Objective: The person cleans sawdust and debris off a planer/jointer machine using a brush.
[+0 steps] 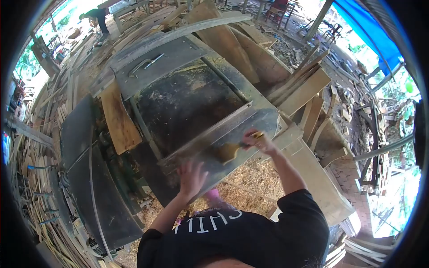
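My right hand (259, 141) is wrapped round the handle of a brush, with yellow showing at its fingers. The brush's wide yellow-brown head (228, 152) is at the near edge of a dark machine table (261, 119) and looks blurred. Spread fingers of my left hand (192, 178) rest at the same edge, further left, holding nothing. Just beyond both hands, a straight metal bar (210, 131) runs across the machine. Behind it lies a dusty dark bed (187, 100).
A C-clamp (146, 65) lies on the machine's far plate. One brown board (119, 118) leans at the left, and more boards (308, 91) stack up at the right. Wood shavings (252, 181) cover the ground below me. Another person (96, 18) bends over far behind.
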The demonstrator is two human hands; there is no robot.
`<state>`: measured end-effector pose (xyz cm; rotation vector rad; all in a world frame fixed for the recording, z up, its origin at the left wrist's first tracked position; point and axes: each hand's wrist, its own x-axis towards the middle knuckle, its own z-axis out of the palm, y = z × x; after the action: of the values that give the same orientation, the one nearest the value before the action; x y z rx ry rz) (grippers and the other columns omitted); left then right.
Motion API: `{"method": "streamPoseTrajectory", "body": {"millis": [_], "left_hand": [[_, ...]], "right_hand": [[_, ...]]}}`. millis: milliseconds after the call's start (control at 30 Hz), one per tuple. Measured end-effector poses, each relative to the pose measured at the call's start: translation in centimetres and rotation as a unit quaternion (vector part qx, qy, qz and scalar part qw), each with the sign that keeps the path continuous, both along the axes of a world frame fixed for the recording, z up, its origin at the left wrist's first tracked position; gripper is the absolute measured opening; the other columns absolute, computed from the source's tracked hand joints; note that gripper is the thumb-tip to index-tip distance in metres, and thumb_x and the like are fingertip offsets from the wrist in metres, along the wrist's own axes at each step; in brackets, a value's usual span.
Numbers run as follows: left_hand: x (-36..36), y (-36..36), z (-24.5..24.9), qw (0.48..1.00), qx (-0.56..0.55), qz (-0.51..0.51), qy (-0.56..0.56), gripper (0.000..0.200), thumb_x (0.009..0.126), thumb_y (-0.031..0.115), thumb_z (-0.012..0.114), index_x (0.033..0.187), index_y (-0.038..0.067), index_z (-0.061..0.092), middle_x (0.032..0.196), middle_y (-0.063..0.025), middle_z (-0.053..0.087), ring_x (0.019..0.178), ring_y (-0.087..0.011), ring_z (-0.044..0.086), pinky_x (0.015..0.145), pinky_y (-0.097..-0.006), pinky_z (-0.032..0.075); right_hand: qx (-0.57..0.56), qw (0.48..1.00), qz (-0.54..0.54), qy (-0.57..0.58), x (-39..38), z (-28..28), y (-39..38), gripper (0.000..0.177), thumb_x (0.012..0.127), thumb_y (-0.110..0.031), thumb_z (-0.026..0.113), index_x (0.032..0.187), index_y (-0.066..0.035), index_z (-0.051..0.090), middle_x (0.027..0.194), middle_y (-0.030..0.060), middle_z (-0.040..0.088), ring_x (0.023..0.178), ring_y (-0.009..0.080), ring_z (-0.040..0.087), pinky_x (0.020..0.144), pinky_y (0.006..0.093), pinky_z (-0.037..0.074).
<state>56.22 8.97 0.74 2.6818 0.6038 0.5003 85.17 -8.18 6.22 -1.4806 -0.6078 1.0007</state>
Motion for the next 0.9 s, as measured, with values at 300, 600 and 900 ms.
{"method": "streamPoseTrajectory", "body": {"millis": [300,600,900], "left_hand": [[2.8,0.2,-1.0,0.999,-0.009,-0.024,0.021,0.05,0.079,0.035,0.069,0.122,0.015,0.052,0.129,-0.0121,0.043,0.118,-0.0336,0.039,0.095,-0.0527,0.031],[3.0,0.4,-1.3,0.999,0.005,-0.02,0.039,0.047,0.083,0.039,0.064,0.122,0.015,0.053,0.13,-0.011,0.042,0.118,-0.0335,0.039,0.096,-0.0515,0.03],[3.3,0.6,-1.3,0.999,0.005,-0.016,0.038,0.045,0.082,0.038,0.065,0.121,0.017,0.054,0.128,-0.0104,0.044,0.118,-0.0335,0.04,0.099,-0.0515,0.029]], "right_hand": [[-0.028,0.941,-0.231,-0.246,17.6,3.0,-3.9,0.013,0.084,-0.012,0.066,0.086,0.001,0.062,0.07,0.0062,0.064,0.059,0.0122,0.063,0.052,0.0251,0.052],[-0.026,0.932,-0.184,-0.312,24.0,5.7,3.3,0.01,0.085,-0.012,0.067,0.085,-0.003,0.063,0.069,0.0024,0.062,0.059,0.0109,0.062,0.05,0.0231,0.05],[-0.071,0.947,-0.04,-0.312,26.5,7.2,10.3,0.012,0.081,-0.012,0.072,0.082,-0.003,0.064,0.067,0.0015,0.062,0.059,0.0111,0.062,0.054,0.0253,0.054]]}}
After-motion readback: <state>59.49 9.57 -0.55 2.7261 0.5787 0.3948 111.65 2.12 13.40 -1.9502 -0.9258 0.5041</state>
